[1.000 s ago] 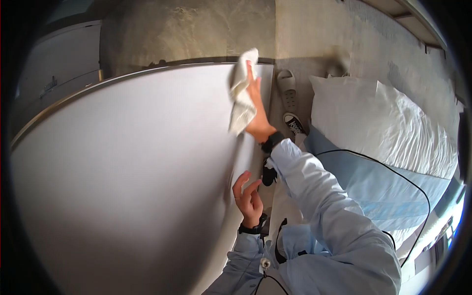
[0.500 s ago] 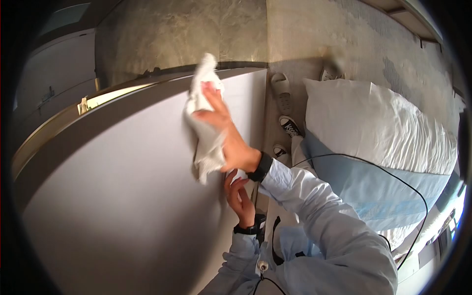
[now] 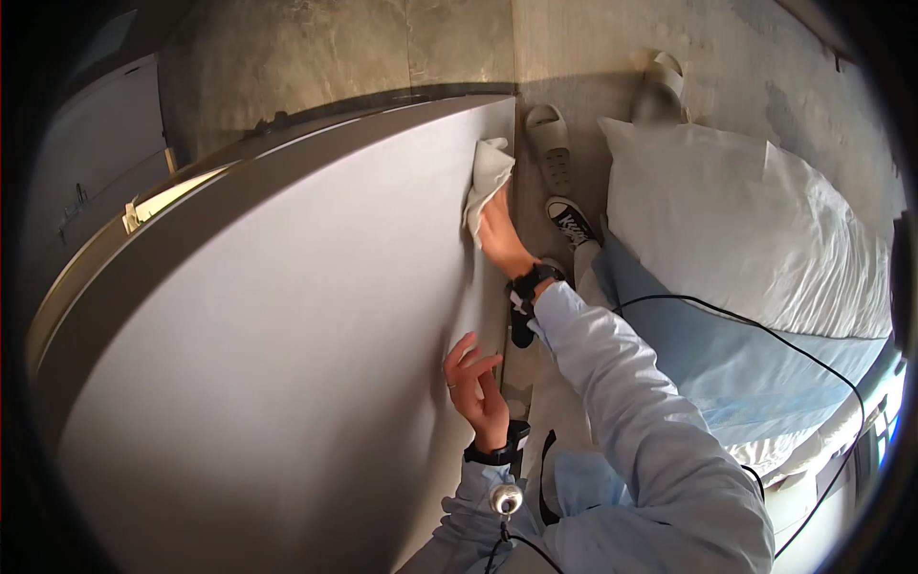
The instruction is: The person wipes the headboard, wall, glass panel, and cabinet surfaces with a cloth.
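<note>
Off-white cloth (image 3: 492, 167), soft and folded: located on the pale panel (image 3: 268, 335), close to its far right corner. Lies at the finger end of the grip, covering the fingers and extending a little to the left of them, with a loose edge hanging toward the near side.

Right hand (image 3: 502, 234): has hold of the cloth; fingers hidden by the fabric, so how tightly they are bent cannot be told. Back of the hand uncovered; black wristband (image 3: 532, 287) at the wrist.

Left hand (image 3: 478, 397): nearer, by the right side of the panel; fingers loosely curled and spread apart, holding nothing. Contact with the panel cannot be told. Ring on one finger; second black band (image 3: 497, 448) below.

Sleeves (image 3: 641, 402): light blue, on both arms, creased.

Panel: large, smooth, mostly to the left of both hands, with shadow along its far left and near parts.

Footwear, right of the panel: pale slipper (image 3: 550, 145), far side; black-and-white sneaker (image 3: 572, 222), just nearer.

Bedding, right: white pillow-like piece (image 3: 736, 220), blue fabric (image 3: 708, 359) adjoining on the near side, black cable (image 3: 830, 366) curving across.
</note>
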A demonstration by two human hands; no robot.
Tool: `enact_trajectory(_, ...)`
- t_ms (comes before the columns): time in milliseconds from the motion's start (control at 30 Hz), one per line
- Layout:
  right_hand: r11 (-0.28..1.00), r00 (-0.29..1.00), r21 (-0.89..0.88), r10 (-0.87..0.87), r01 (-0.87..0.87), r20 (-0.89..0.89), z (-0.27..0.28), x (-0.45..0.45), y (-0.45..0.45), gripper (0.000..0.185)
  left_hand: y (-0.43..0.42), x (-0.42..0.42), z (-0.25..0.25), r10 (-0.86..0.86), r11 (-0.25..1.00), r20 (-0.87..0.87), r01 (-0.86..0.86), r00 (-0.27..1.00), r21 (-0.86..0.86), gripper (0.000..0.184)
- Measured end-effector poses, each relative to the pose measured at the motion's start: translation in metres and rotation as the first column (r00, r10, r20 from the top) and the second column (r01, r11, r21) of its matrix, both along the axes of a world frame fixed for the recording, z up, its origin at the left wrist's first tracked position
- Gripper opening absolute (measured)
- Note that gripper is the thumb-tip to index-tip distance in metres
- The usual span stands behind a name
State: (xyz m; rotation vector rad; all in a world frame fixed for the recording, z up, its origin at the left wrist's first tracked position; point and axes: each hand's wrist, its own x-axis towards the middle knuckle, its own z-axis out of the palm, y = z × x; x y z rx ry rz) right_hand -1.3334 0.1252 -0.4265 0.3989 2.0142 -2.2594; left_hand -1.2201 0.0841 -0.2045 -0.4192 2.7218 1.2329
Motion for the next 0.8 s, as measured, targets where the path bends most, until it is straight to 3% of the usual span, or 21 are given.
enact_trajectory(67, 0.882, 0.974, 0.47, 0.067, 0.044, -0.216, 0.055, -0.02, 0.025, 0.06, -0.001, -0.008, 0.006, -0.015, 1.0, -0.043, 0.014, 0.999, -0.018, 0.024)
enact_trajectory(200, 0.944, 0.951, 0.328, 0.129, -0.032, -0.28, 0.096, -0.041, 0.046, 0.051, 0.001, -0.018, 0.016, -0.027, 0.999, -0.086, 0.025, 0.996, -0.025, 0.025)
enact_trajectory(300, 0.855, 0.933, 0.519, 0.188, -0.002, -0.306, 0.1, -0.035, 0.051, 0.028, 0.006, -0.02, 0.017, -0.047, 0.998, -0.11, 0.043, 0.993, -0.035, 0.027)
enact_trajectory(433, 0.8, 0.889, 0.596, 0.32, -0.068, -0.328, 0.097, -0.032, 0.062, 0.021, 0.01, -0.019, 0.02, -0.035, 0.999, -0.146, 0.037, 0.989, 0.011, 0.033)
enact_trajectory(567, 0.859, 0.891, 0.503, 0.302, -0.1, -0.34, 0.082, -0.033, 0.063, 0.032, 0.01, -0.019, 0.022, -0.076, 0.997, -0.154, 0.075, 0.985, -0.015, 0.033)
enact_trajectory(633, 0.901, 0.868, 0.433, 0.225, -0.013, -0.443, 0.101, -0.047, 0.068, 0.044, 0.01, -0.019, 0.021, -0.068, 0.998, -0.154, 0.067, 0.986, -0.01, 0.032)
enact_trajectory(767, 0.912, 0.887, 0.41, 0.195, -0.008, -0.417, 0.078, -0.055, 0.055, 0.053, 0.01, -0.019, 0.017, -0.089, 0.996, -0.131, 0.084, 0.987, -0.038, 0.031)
enact_trajectory(800, 0.949, 0.912, 0.311, 0.174, -0.055, -0.37, 0.076, -0.058, 0.054, 0.055, 0.01, -0.018, 0.015, -0.079, 0.996, -0.132, 0.073, 0.988, -0.052, 0.032)
